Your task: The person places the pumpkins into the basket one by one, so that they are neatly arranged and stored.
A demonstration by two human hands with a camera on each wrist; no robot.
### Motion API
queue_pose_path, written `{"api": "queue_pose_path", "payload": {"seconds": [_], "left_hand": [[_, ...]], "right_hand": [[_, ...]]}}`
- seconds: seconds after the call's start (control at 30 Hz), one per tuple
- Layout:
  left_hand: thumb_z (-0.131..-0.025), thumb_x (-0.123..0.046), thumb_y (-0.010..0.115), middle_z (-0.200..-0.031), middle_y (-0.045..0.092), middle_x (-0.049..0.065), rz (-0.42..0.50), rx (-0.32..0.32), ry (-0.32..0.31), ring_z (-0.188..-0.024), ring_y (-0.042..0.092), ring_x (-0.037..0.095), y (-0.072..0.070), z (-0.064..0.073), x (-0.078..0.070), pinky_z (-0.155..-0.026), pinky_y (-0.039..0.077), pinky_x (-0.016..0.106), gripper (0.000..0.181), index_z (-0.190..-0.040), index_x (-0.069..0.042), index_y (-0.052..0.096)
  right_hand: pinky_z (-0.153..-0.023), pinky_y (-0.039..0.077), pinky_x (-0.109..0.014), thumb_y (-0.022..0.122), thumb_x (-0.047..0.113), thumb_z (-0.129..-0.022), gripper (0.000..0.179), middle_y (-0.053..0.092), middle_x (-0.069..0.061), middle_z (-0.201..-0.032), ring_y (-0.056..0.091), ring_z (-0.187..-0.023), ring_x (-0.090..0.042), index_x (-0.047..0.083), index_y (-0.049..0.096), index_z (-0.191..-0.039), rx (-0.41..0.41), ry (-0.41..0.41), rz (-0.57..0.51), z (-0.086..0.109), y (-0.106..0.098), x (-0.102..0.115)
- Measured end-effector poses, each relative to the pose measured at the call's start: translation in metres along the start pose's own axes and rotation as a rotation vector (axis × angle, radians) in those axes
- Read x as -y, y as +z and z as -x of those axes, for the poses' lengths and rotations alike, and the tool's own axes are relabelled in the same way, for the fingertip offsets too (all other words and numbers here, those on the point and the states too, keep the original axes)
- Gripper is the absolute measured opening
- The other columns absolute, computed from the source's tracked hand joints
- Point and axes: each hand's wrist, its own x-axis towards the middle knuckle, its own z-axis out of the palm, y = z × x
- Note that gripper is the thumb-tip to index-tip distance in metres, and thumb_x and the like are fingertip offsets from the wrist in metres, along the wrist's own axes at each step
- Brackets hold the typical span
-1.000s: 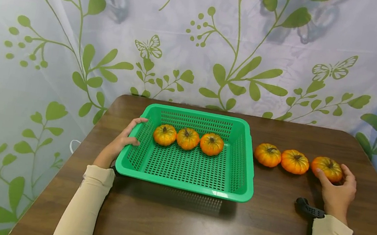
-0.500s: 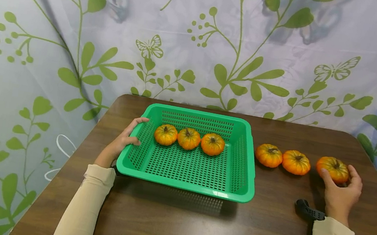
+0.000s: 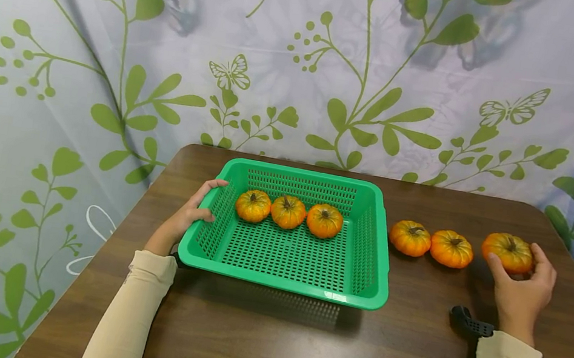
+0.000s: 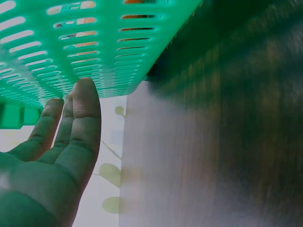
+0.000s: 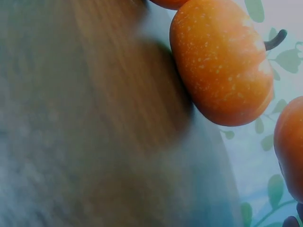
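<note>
A green perforated plastic basket (image 3: 284,258) stands on the table, and three small orange pumpkins (image 3: 288,212) lie in a row along its back. My left hand (image 3: 183,219) holds the basket's left rim, thumb and index finger over the edge. In the left wrist view, fingers (image 4: 85,118) lie against the basket's outer wall. At the far right, my right hand (image 3: 523,293) grips another pumpkin (image 3: 509,253) between thumb and fingers. The right wrist view cuts off this held pumpkin (image 5: 291,146) at the edge; only dark fingertips show below it.
Two more pumpkins, one near the basket (image 3: 411,238) and one beside it (image 3: 451,249), sit between basket and right hand. The brown wooden table (image 3: 295,357) meets a leaf-patterned cloth (image 3: 285,38) behind. A white cable (image 3: 94,219) hangs at the table's left edge.
My right hand has moved the gripped pumpkin slightly right, widening the gap to its neighbour. The left hand and the basket have stayed in place.
</note>
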Motion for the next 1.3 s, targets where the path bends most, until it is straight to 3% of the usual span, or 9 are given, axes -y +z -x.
{"api": "queue_pose_path", "payload": {"seconds": [0.37, 0.57, 1.0, 1.17, 1.3], "left_hand": [[-0.082, 0.0, 0.05, -0.16, 0.029, 0.031, 0.015, 0.003, 0.015, -0.119, 0.05, 0.037, -0.002, -0.001, 0.001, -0.088, 0.055, 0.035, 0.079, -0.158, -0.006, 0.031], [-0.083, -0.001, 0.05, -0.159, 0.03, 0.03, -0.005, 0.003, 0.023, -0.118, 0.051, 0.036, -0.001, 0.0, 0.001, -0.087, 0.055, 0.035, 0.08, -0.159, 0.0, 0.026], [-0.081, 0.001, 0.049, -0.159, 0.031, 0.029, -0.004, -0.007, 0.013, -0.118, 0.051, 0.036, 0.001, 0.001, -0.002, -0.088, 0.053, 0.035, 0.079, -0.158, -0.005, 0.031], [-0.081, 0.001, 0.05, -0.16, 0.031, 0.028, -0.006, -0.01, 0.014, -0.118, 0.051, 0.036, 0.001, 0.001, -0.002, -0.088, 0.053, 0.035, 0.079, -0.158, -0.006, 0.032], [-0.082, 0.001, 0.05, -0.159, 0.031, 0.028, 0.001, -0.01, 0.016, -0.117, 0.051, 0.035, 0.0, 0.001, -0.002, -0.088, 0.053, 0.035, 0.078, -0.157, -0.007, 0.034]], "right_hand": [[-0.112, 0.037, -0.017, 0.084, 0.013, -0.089, 0.075, 0.044, 0.019, -0.135, 0.044, -0.122, 0.004, 0.01, 0.055, -0.159, 0.023, -0.115, 0.043, 0.0, 0.001, 0.019], [-0.114, 0.038, -0.018, 0.085, 0.012, -0.09, 0.076, 0.045, 0.017, -0.136, 0.046, -0.125, 0.001, 0.009, 0.054, -0.159, 0.077, -0.156, 0.037, 0.002, 0.002, 0.032], [-0.105, 0.038, -0.013, 0.087, 0.012, -0.088, 0.075, 0.045, 0.024, -0.127, 0.044, -0.113, 0.009, 0.007, 0.057, -0.157, 0.188, -0.232, 0.051, 0.006, 0.003, 0.057], [-0.105, 0.037, -0.012, 0.085, 0.011, -0.091, 0.074, 0.049, 0.016, -0.132, 0.044, -0.115, 0.009, 0.006, 0.054, -0.159, 0.256, -0.26, 0.082, 0.009, 0.002, 0.066], [-0.103, 0.035, -0.009, 0.083, 0.012, -0.093, 0.074, 0.052, -0.007, -0.143, 0.041, -0.115, 0.011, 0.003, 0.051, -0.16, 0.321, -0.296, 0.105, 0.01, 0.001, 0.071]]}}
